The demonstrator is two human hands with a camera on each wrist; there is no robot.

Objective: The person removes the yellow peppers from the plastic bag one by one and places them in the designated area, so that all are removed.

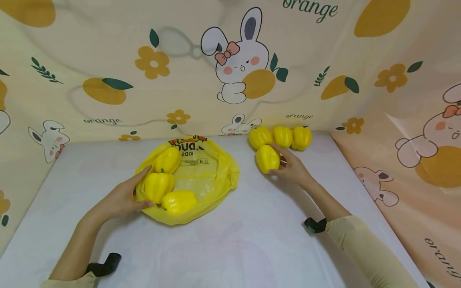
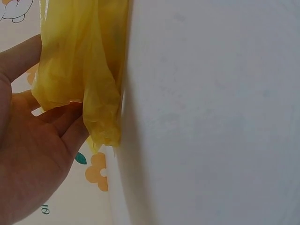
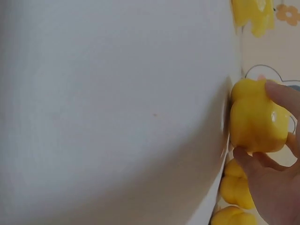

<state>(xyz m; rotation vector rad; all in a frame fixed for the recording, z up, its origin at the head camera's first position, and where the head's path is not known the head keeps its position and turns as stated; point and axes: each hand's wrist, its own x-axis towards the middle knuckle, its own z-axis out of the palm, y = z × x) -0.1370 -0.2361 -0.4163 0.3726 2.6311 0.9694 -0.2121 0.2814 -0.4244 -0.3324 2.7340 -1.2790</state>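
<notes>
Clamped between the thumb and fingers of the right hand [image 1: 293,170]: a glossy yellow bell pepper [image 1: 268,159], near the table's [image 1: 230,256] far edge. Likely light, firm and slippery-skinned; best taken across the widest lobes, without hard squeezing. Just behind, toward the far-right corner, 3 loose bell peppers [image 1: 282,137]. Nearer the left edge, 3 bagged bell peppers [image 1: 159,189] within a thin yellow plastic bag [image 1: 227,178], gripped at left by curled, spaced fingers of the left hand [image 1: 124,196]. Probably limp and tearable; best held by the rim.

We see a smooth, glossy pepper [image 1: 268,159] between the right fingers [image 3: 282,96], a thin, crinkled plastic bag [image 1: 228,172] against the left fingers [image 2: 74,135], and smooth tabletop [image 1: 230,248] below.
</notes>
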